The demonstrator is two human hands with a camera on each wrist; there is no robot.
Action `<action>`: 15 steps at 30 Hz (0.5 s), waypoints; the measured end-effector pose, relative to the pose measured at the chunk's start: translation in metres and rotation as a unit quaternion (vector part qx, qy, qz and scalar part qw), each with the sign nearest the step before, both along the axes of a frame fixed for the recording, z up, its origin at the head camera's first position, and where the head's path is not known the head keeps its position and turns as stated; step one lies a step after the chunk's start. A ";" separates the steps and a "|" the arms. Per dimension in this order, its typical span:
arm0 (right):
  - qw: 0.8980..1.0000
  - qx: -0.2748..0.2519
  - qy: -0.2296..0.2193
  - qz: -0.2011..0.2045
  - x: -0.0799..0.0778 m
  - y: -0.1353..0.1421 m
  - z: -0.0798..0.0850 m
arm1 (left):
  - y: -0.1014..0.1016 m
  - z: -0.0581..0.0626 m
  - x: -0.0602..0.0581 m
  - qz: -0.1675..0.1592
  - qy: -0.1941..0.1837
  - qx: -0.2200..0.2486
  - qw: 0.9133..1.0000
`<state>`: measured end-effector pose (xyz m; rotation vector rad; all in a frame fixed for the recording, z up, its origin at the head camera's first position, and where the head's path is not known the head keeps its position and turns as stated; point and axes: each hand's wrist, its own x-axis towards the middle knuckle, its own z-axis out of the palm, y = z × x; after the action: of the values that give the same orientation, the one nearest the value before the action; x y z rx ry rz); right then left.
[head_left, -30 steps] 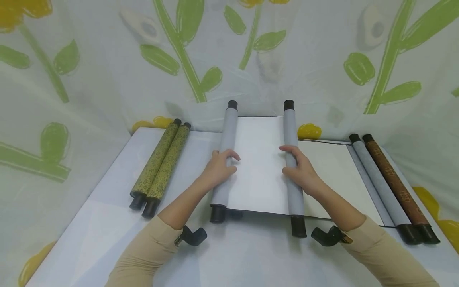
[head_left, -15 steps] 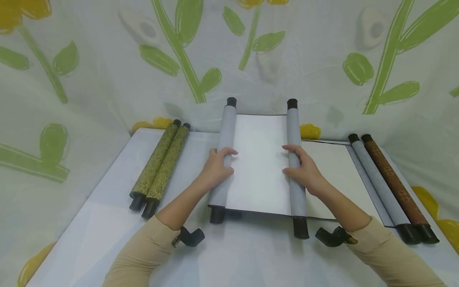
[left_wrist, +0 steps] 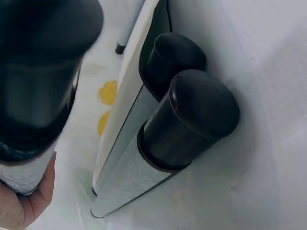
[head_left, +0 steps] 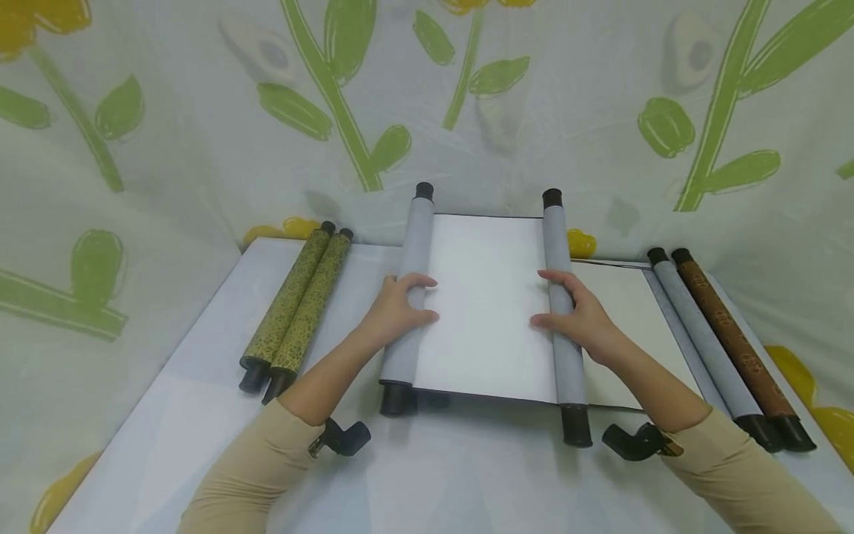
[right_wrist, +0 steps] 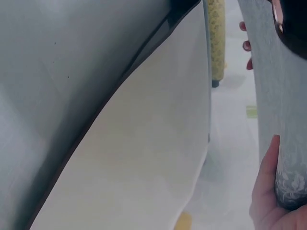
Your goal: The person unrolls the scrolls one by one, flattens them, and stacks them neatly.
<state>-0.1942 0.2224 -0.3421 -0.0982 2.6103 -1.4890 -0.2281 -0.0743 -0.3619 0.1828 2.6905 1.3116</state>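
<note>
A hanging scroll with two grey rollers, black knobs and a white sheet (head_left: 490, 311) is held partly unrolled, tilted up toward the wall. My left hand (head_left: 395, 308) grips its left roller (head_left: 418, 230), thumb and forefinger round the tube. The right roller (head_left: 557, 233) is gripped the same way by my right hand (head_left: 587, 319). In the left wrist view, a large black knob (left_wrist: 43, 81) rises above the fingers (left_wrist: 45, 187). The right wrist view shows my thumb (right_wrist: 268, 172) along the grey tube (right_wrist: 280, 110).
Behind the held scroll, a cream sheet (head_left: 617, 304) extends right to a grey roller (head_left: 710, 337). A brown patterned roll (head_left: 740, 345) lies beside it. Two green-yellow patterned rolls (head_left: 313, 304) lie at left. A flowered curtain (head_left: 567, 148) backs the white table (head_left: 467, 482).
My hands have moved apart, left hand to the left and right hand to the right. The rollers went with them, and more white sheet shows between.
</note>
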 end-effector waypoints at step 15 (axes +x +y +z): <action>1.000 -0.009 0.002 0.009 0.002 0.015 0.001 | -0.003 0.004 0.002 -0.017 0.017 -0.032 0.999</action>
<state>-0.1924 0.2374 -0.3412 -0.1266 2.5923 -1.5073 -0.2259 -0.0775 -0.3583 0.2439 2.7411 1.2233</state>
